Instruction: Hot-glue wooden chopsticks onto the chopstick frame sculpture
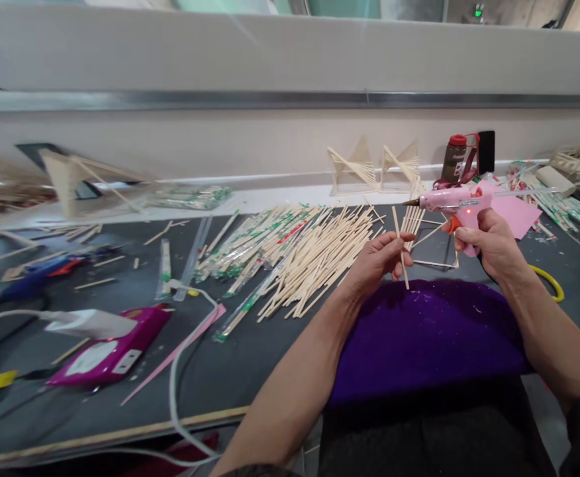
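Stick (pixel 406 270) pinched between fingers of left hand (pixel 375 260), partly hidden by them, lower end over purple cushion (pixel 434 338). Right hand (pixel 496 244): fingers wrapped round glue gun (pixel 449 199), covering its grip. Frame (pixel 436 264) beyond, partly masked; joints unclear. Loose sticks (pixel 320 262) leftward on surface (pixel 220 381). Far left, blue tool (pixel 36 277) blurred, type uncertain.

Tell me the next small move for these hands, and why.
Probably ease the nozzle of the pink hot-glue gun to the wooden stick: the right hand grips the gun with its nozzle pointing that way, and the left hand pinches the stick, leaving its upper end free.
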The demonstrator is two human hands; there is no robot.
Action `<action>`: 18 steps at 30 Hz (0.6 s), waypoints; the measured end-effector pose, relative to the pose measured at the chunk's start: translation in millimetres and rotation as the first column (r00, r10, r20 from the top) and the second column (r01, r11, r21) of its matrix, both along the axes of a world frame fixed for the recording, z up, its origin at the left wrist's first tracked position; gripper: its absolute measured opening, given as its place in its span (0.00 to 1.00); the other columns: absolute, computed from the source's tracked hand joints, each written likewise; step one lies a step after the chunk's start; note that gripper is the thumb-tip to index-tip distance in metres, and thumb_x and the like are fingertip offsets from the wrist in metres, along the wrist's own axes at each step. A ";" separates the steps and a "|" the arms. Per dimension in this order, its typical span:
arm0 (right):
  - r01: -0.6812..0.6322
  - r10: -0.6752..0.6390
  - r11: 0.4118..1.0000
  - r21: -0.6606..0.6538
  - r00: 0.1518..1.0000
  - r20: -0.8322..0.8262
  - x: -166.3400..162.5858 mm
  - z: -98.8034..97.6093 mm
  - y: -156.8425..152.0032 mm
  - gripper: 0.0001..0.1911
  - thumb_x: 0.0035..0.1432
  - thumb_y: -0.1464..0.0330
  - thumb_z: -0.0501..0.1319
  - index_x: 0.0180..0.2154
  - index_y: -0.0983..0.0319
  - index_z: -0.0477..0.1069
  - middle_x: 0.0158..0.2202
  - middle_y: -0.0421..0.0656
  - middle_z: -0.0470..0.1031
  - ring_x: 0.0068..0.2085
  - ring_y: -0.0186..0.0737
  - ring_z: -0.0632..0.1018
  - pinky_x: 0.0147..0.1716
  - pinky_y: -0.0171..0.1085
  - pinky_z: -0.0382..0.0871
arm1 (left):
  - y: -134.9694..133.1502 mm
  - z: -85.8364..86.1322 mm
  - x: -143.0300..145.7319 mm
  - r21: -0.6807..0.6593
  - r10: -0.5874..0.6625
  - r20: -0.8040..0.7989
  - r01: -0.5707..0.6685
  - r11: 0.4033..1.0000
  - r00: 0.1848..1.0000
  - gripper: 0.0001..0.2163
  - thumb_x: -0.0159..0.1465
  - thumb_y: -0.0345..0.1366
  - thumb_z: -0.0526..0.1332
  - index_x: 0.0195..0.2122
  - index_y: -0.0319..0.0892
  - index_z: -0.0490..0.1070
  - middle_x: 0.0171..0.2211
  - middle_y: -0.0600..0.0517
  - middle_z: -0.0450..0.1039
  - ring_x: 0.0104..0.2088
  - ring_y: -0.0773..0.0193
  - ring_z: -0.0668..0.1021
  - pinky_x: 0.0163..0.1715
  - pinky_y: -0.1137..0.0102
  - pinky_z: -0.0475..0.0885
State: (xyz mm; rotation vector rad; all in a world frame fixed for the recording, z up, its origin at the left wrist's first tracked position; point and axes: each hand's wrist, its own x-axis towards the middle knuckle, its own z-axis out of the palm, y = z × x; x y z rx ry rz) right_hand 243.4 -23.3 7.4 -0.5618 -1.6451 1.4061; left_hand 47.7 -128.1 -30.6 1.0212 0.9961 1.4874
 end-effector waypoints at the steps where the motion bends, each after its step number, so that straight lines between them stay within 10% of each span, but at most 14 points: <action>1: 0.000 0.000 1.000 0.013 1.000 0.003 -0.3 -0.7 0.0 0.14 0.47 0.65 0.68 0.35 0.61 0.69 0.31 0.42 0.78 0.20 0.29 0.70 0.15 0.31 0.58 | 0.6 -0.4 -0.9 0.000 0.009 0.002 -0.009 1.000 1.000 0.19 0.59 0.49 0.68 0.42 0.39 0.75 0.23 0.55 0.76 0.16 0.74 0.69 0.16 0.76 0.63; 18: 0.080 -0.082 0.990 0.117 0.997 0.010 -0.8 -21.2 5.0 0.10 0.57 0.62 0.65 0.33 0.61 0.68 0.24 0.36 0.70 0.21 0.28 0.66 0.20 0.33 0.57 | -3.0 -0.5 0.2 0.013 -0.037 -0.021 0.037 0.999 0.999 0.16 0.60 0.47 0.67 0.42 0.40 0.76 0.25 0.55 0.76 0.18 0.73 0.71 0.18 0.76 0.65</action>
